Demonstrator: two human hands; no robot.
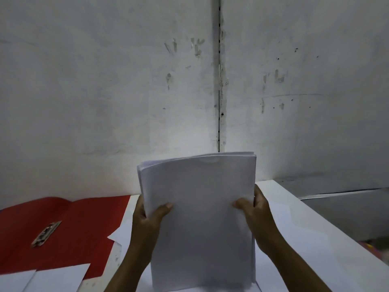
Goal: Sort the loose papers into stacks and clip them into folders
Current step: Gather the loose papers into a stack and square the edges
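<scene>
A thick stack of white papers stands upright on its bottom edge on the white table, its top sheets bowed slightly. My left hand grips the stack's left edge, thumb on the front. My right hand grips its right edge the same way. An open red folder lies flat at the left, with a metal clip on its inner face.
Loose white sheets lie over the folder's near edge at bottom left, and another sheet pokes out beside my left forearm. A scuffed white wall rises close behind the table. The table's right edge drops off to a grey floor.
</scene>
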